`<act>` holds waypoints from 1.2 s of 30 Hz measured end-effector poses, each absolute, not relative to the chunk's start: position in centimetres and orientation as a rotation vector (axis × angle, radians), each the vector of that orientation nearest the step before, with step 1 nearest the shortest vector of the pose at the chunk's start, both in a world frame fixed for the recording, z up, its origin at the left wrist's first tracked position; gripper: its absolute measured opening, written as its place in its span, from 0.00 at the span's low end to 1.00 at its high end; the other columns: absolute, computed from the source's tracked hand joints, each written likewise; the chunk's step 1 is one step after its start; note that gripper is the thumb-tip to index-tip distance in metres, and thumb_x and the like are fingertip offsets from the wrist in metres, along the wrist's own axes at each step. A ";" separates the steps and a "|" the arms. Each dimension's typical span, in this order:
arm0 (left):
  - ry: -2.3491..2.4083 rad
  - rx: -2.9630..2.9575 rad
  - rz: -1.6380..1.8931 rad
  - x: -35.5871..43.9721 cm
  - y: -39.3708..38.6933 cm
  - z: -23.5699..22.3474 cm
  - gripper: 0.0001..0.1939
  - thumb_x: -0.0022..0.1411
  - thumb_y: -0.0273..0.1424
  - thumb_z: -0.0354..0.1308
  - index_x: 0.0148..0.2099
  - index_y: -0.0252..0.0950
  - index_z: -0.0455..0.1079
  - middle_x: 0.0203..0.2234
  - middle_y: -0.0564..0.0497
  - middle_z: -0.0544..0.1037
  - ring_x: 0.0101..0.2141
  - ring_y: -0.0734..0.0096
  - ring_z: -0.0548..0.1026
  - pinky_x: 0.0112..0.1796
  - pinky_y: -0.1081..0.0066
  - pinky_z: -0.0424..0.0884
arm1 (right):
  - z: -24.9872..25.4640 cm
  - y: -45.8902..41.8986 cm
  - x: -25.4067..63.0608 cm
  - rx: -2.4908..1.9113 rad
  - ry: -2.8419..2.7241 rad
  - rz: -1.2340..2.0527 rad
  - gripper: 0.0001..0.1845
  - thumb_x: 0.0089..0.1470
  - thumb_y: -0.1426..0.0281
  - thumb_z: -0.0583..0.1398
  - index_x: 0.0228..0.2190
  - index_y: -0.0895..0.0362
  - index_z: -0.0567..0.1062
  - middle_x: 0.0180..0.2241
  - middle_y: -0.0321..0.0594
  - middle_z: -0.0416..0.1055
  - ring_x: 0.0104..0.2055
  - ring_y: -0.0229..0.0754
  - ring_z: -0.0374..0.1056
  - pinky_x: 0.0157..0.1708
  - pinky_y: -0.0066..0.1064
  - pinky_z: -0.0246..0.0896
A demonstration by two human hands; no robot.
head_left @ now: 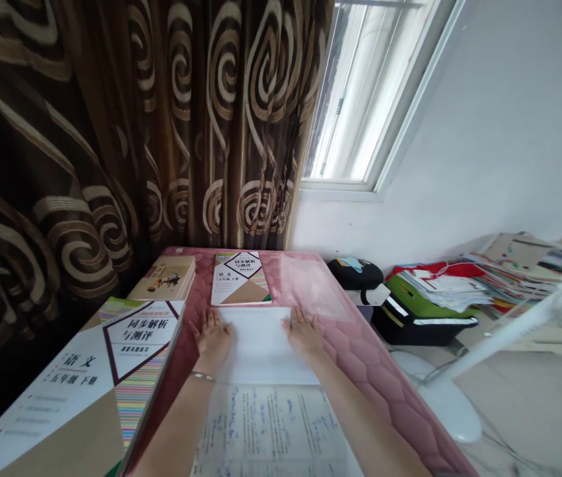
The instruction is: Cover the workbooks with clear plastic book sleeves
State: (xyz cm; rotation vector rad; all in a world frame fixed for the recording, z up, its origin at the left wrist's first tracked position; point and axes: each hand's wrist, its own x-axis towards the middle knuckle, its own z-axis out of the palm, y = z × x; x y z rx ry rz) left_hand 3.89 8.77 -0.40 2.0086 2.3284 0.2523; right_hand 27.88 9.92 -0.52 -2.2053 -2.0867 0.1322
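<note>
My left hand (214, 339) lies with fingers spread on the left edge of a blank white sheet (263, 348). On its opposite edge rests my right hand (303, 333), fingers also stretched out. Below the sheet, between my forearms, is a page of printed text with blue handwriting (273, 424); whether the two are joined I cannot tell. Just beyond the sheet sits a thin workbook (241, 278) with a white and tan cover. A larger workbook (77, 391) with a similar cover is at my left, and a stack of tan books (164, 278) stands behind it.
A pink quilted cover (360, 371) lies under the papers, with a clear plastic sheet (313, 288) at the far right. A patterned curtain (231, 132) hangs behind. To the right are a black bag (355, 273), a green and black box (420, 311), piled papers (509, 265) and a white stand (499, 344).
</note>
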 end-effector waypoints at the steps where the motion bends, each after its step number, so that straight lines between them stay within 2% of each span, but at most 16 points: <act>1: 2.300 2.035 0.253 4.6 8.8 -0.3 0.30 0.68 0.33 0.37 0.68 0.28 0.52 0.67 0.36 0.52 0.67 0.46 0.44 0.62 0.40 0.39 | -0.3 9.9 27.5 -2.192 -2.101 0.134 0.35 0.65 0.59 0.39 0.64 0.70 0.53 0.67 0.58 0.45 0.70 0.54 0.39 0.66 0.54 0.29; 3: 2.163 2.157 0.252 6.5 8.9 -0.2 0.29 0.67 0.31 0.39 0.69 0.32 0.52 0.68 0.42 0.52 0.68 0.51 0.41 0.63 0.43 0.36 | 0.0 9.7 26.0 -2.122 -2.163 0.170 0.35 0.66 0.59 0.39 0.64 0.70 0.53 0.67 0.58 0.45 0.70 0.54 0.37 0.66 0.53 0.28; 5: 1.941 2.291 0.211 8.4 9.2 0.1 0.30 0.66 0.33 0.40 0.70 0.39 0.50 0.68 0.49 0.51 0.68 0.57 0.40 0.64 0.46 0.34 | 0.2 9.6 24.0 -1.992 -2.270 0.239 0.34 0.66 0.59 0.38 0.65 0.65 0.53 0.67 0.51 0.47 0.70 0.48 0.38 0.67 0.48 0.30; 8: 1.743 2.352 0.139 9.9 9.6 0.4 0.31 0.66 0.35 0.40 0.70 0.40 0.48 0.68 0.49 0.48 0.68 0.59 0.42 0.63 0.45 0.35 | 0.1 9.5 21.9 -1.808 -2.364 0.330 0.33 0.67 0.58 0.35 0.66 0.59 0.51 0.67 0.40 0.48 0.70 0.40 0.40 0.67 0.41 0.33; 12: 1.817 2.312 0.155 8.0 10.0 0.4 0.32 0.67 0.41 0.37 0.71 0.39 0.45 0.69 0.49 0.47 0.68 0.58 0.43 0.63 0.44 0.36 | -0.1 9.5 23.3 -1.887 -2.289 0.314 0.32 0.67 0.59 0.38 0.65 0.63 0.54 0.67 0.46 0.47 0.70 0.45 0.39 0.67 0.46 0.29; 15: 1.950 2.250 0.186 5.5 9.7 0.4 0.33 0.67 0.45 0.36 0.71 0.40 0.44 0.68 0.49 0.49 0.68 0.58 0.45 0.63 0.44 0.38 | -0.1 9.5 26.1 -2.059 -2.150 0.273 0.32 0.66 0.61 0.39 0.65 0.64 0.54 0.67 0.51 0.46 0.70 0.50 0.40 0.66 0.51 0.31; 19: 2.148 2.125 0.170 4.0 8.4 0.6 0.31 0.68 0.43 0.36 0.70 0.40 0.47 0.69 0.48 0.47 0.67 0.54 0.46 0.63 0.42 0.41 | 0.1 8.5 28.4 -2.151 -2.079 0.224 0.31 0.66 0.62 0.42 0.64 0.64 0.56 0.67 0.50 0.47 0.69 0.49 0.42 0.66 0.47 0.34; 22: 2.227 2.085 0.124 4.5 5.8 0.6 0.30 0.68 0.38 0.37 0.69 0.37 0.50 0.69 0.45 0.48 0.67 0.53 0.47 0.62 0.40 0.43 | 0.3 6.1 29.0 -2.174 -2.049 0.172 0.30 0.64 0.64 0.45 0.62 0.67 0.60 0.66 0.54 0.51 0.67 0.51 0.48 0.64 0.42 0.45; 26: 2.130 2.211 0.078 5.5 0.7 0.7 0.28 0.69 0.37 0.37 0.68 0.36 0.53 0.68 0.45 0.50 0.67 0.54 0.48 0.61 0.39 0.45 | 0.3 1.3 29.8 -2.262 -1.852 0.087 0.28 0.61 0.65 0.47 0.58 0.67 0.65 0.56 0.62 0.65 0.56 0.56 0.65 0.53 0.41 0.59; 28: 2.087 2.213 0.055 5.6 -1.5 1.0 0.28 0.70 0.38 0.36 0.69 0.38 0.52 0.68 0.46 0.48 0.67 0.53 0.49 0.60 0.39 0.49 | 0.2 -0.7 30.1 -2.268 -1.792 0.178 0.28 0.62 0.64 0.46 0.57 0.67 0.65 0.49 0.60 0.72 0.50 0.54 0.71 0.48 0.39 0.63; 30: 2.063 2.189 0.046 5.5 -3.0 1.5 0.28 0.70 0.38 0.36 0.69 0.39 0.51 0.69 0.47 0.47 0.67 0.53 0.49 0.59 0.41 0.54 | 0.1 -2.1 30.4 -2.221 -1.774 0.292 0.28 0.62 0.64 0.44 0.56 0.66 0.66 0.47 0.57 0.74 0.49 0.52 0.72 0.48 0.36 0.63; 34: 2.027 2.150 0.088 5.5 -4.5 2.2 0.28 0.70 0.37 0.35 0.69 0.41 0.52 0.68 0.48 0.50 0.66 0.53 0.52 0.56 0.42 0.60 | -1.0 -3.6 31.0 -2.115 -1.762 0.317 0.26 0.62 0.64 0.45 0.54 0.63 0.68 0.54 0.53 0.71 0.56 0.49 0.67 0.54 0.33 0.58; 36: 2.016 2.137 0.083 5.6 -5.1 2.1 0.27 0.69 0.37 0.36 0.69 0.42 0.53 0.68 0.49 0.51 0.65 0.52 0.53 0.55 0.42 0.61 | -1.7 -4.3 31.8 -2.145 -1.757 0.327 0.26 0.61 0.63 0.45 0.54 0.62 0.68 0.54 0.53 0.71 0.55 0.49 0.68 0.53 0.34 0.59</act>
